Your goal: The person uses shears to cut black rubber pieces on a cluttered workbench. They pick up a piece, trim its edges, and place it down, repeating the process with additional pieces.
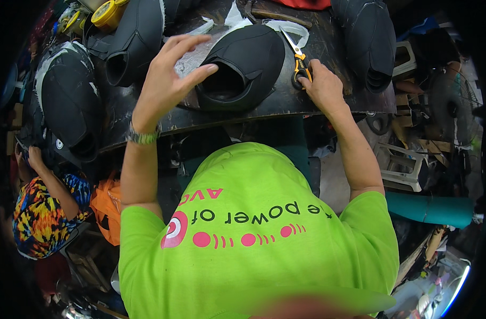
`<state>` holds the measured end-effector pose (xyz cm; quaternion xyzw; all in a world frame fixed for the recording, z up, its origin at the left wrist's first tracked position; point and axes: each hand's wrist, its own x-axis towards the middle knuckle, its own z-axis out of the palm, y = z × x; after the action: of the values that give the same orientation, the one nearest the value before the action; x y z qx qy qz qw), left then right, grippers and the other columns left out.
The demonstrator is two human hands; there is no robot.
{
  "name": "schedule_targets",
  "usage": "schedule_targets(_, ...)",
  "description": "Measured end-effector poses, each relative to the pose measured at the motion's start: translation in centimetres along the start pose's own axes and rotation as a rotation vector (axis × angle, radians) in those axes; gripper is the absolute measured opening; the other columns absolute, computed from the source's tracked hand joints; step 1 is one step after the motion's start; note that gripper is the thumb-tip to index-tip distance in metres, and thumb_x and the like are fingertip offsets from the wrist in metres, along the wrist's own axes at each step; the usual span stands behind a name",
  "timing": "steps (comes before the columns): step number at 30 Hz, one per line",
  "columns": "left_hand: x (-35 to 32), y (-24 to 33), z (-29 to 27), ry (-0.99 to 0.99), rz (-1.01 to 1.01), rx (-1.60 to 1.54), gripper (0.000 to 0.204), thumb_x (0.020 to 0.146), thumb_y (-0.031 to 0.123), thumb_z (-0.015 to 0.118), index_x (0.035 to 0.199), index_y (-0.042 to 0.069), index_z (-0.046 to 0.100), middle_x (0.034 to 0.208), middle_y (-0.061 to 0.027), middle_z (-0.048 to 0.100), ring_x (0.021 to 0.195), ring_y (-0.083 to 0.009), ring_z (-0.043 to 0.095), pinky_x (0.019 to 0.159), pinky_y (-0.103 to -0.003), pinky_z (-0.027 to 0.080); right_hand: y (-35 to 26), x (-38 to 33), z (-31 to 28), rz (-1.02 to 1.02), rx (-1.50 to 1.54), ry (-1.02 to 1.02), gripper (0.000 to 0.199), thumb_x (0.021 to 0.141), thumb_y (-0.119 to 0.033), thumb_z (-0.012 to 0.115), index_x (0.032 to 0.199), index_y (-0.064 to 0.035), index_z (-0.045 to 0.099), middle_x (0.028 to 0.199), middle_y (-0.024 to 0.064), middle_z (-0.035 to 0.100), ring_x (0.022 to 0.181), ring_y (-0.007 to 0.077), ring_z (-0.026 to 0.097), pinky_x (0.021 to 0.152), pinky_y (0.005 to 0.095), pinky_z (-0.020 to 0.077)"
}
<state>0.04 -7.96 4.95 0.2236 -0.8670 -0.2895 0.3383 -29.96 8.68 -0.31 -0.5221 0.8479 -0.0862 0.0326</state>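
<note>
My left hand [165,80] hovers with fingers spread over the dark worktable [253,109], its fingertips at the left edge of a black moulded cap-shaped piece [251,61]. A crinkled clear plastic sheet [192,56] lies under that hand. My right hand [324,87] rests on the table to the right of the black piece, fingers closed on the handles of orange-and-black scissors [295,50]. The scissor blades point away from me and lie flat on the board. A beaded band is on my left wrist [143,137].
More black moulded pieces lie at the left [72,101], back left [136,37] and back right [368,37]. Yellow tape rolls [107,13] sit at the far left corner. Another person in a colourful shirt [40,212] works lower left. A white stool [408,165] and a teal roll [434,208] are on the right.
</note>
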Motion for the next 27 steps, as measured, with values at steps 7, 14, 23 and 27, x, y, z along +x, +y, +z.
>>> schedule_targets(7,5.7,-5.0,3.3,-0.47,-0.386,0.123,0.097,0.076,0.074,0.067,0.142,0.004,0.053,0.126,-0.026,0.062,0.117,-0.0354,0.062,0.098,-0.039,0.049,1.6,-0.7,-2.1,0.105,-0.064,-0.189,0.032,0.082,-0.027,0.075,0.095,0.0013,0.066,0.098,0.0228,0.068,0.092,0.0386,0.067,0.082,0.0469,0.0526)
schedule_targets(14,7.0,-6.0,5.9,-0.525,-0.417,0.07,0.093,0.072,0.072,0.072,0.132,0.002,0.062,0.118,-0.0228,0.066,0.108,-0.0307,0.066,0.094,-0.034,0.049,-0.6,-3.6,-0.3,-0.1,0.334,-0.03,0.034,0.086,-0.034,0.071,0.097,-0.0027,0.069,0.1,0.0179,0.066,0.094,0.0379,0.065,0.082,0.0446,0.0517)
schedule_targets(23,3.9,-2.9,5.9,-0.404,-0.444,-0.209,0.066,0.08,0.052,0.078,0.124,0.004,0.065,0.111,-0.014,0.067,0.107,-0.022,0.063,0.093,-0.028,0.048,-4.2,-4.5,2.1,-0.198,0.484,0.041,0.046,0.087,-0.03,0.073,0.116,0.0036,0.063,0.104,0.0176,0.059,0.085,0.032,0.061,0.078,0.0407,0.0496)
schedule_targets(27,2.9,-0.2,5.3,-0.372,-0.45,-0.196,0.057,0.082,0.041,0.08,0.122,0.005,0.063,0.117,-0.0123,0.063,0.11,-0.022,0.06,0.094,-0.029,0.047,-3.6,-3.7,2.8,-0.269,0.466,0.124,0.041,0.085,-0.026,0.074,0.113,0.0013,0.063,0.114,0.0196,0.059,0.1,0.0397,0.062,0.085,0.0452,0.0506)
